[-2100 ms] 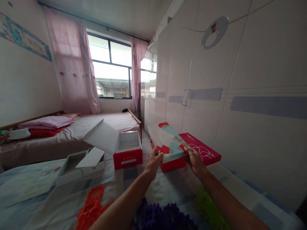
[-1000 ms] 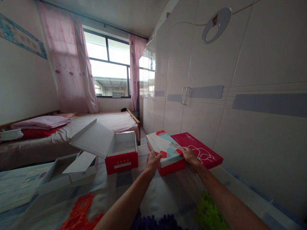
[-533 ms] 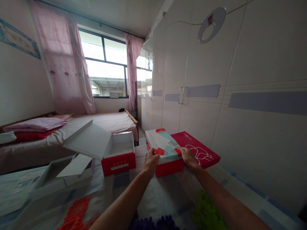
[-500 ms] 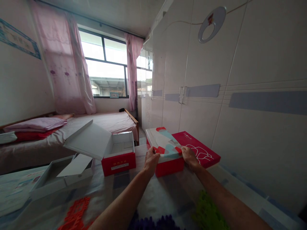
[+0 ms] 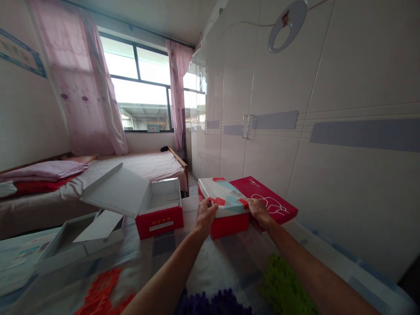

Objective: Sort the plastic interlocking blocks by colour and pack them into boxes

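A red cardboard box [image 5: 229,226] stands on the cloth-covered surface, with a white, red and light-blue lid [image 5: 226,192] over its top. My left hand [image 5: 206,215] grips the lid's left front edge, thumb near the top. At the right front corner, my right hand [image 5: 259,210] has its fingers closed on the lid; some fingertips are hidden. Just behind my right hand lies a flat crimson box [image 5: 267,199] with white line drawing. To the left sits an open red box [image 5: 159,222], its white inside showing and its lid tipped back leftward.
A shallow grey-white tray box [image 5: 62,259] holding a loose white flap is at the left. Nearer me are orange pieces [image 5: 101,288], purple pieces [image 5: 215,304] and green pieces [image 5: 284,286]. A bed [image 5: 141,164] stands beyond, and white wardrobes [image 5: 269,157] line the right.
The view has shifted slightly, moving the scene a little left. The lid appears lower and more level at its back. Both hands keep their hold on it.
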`<control>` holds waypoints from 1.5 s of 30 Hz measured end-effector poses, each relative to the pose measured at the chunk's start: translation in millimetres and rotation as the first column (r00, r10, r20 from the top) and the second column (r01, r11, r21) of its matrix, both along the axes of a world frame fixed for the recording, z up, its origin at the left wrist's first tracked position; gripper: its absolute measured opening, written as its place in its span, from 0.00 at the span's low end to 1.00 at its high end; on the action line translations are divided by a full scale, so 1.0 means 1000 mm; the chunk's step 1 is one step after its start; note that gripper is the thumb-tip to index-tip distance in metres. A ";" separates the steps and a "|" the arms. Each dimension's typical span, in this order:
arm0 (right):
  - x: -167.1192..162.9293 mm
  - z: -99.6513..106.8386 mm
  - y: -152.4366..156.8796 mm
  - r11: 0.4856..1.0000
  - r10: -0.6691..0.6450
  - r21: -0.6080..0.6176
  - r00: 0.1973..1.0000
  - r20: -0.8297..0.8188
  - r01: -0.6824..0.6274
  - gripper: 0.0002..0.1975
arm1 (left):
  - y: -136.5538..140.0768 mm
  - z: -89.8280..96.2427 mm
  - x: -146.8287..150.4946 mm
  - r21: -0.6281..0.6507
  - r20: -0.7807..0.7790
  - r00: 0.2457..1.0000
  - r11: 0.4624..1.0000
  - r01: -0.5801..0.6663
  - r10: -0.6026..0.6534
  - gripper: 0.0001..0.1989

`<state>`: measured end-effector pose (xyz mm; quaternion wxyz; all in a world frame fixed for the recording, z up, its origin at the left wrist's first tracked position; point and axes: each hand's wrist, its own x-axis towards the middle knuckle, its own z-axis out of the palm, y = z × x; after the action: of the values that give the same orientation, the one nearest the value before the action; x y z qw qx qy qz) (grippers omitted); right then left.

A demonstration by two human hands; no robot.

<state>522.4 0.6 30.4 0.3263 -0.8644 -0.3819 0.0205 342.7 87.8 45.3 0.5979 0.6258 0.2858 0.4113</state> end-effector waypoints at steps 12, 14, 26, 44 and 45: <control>-0.008 -0.011 0.002 0.995 0.041 -0.084 0.997 -0.064 -0.046 0.15 | -0.003 -0.031 -0.007 -0.061 0.001 1.000 0.998 0.002 -0.002 0.13; -0.009 -0.012 0.001 0.993 0.027 -0.110 0.997 -0.068 -0.035 0.15 | -0.003 -0.032 -0.008 -0.079 0.002 1.000 0.997 0.006 -0.006 0.13; -0.023 -0.001 -0.011 0.989 0.069 -0.134 0.998 0.001 -0.068 0.16 | -0.006 -0.031 -0.019 -0.182 -0.102 0.995 0.983 -0.010 -0.009 0.09; -0.036 -0.093 -0.179 0.963 0.174 -0.247 0.951 0.255 -0.110 0.39 | -0.012 -0.049 -0.267 0.372 -0.462 0.871 0.928 0.020 0.167 0.19; -0.040 -0.093 -0.175 0.964 0.182 -0.241 0.944 0.275 -0.115 0.38 | -0.008 -0.050 -0.272 0.383 -0.468 0.861 0.924 -0.006 0.199 0.20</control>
<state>482.2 -174.5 -62.2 0.1650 -0.8573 -0.4860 -0.0414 70.2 79.6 -4.5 0.3526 0.7948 0.3814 0.3139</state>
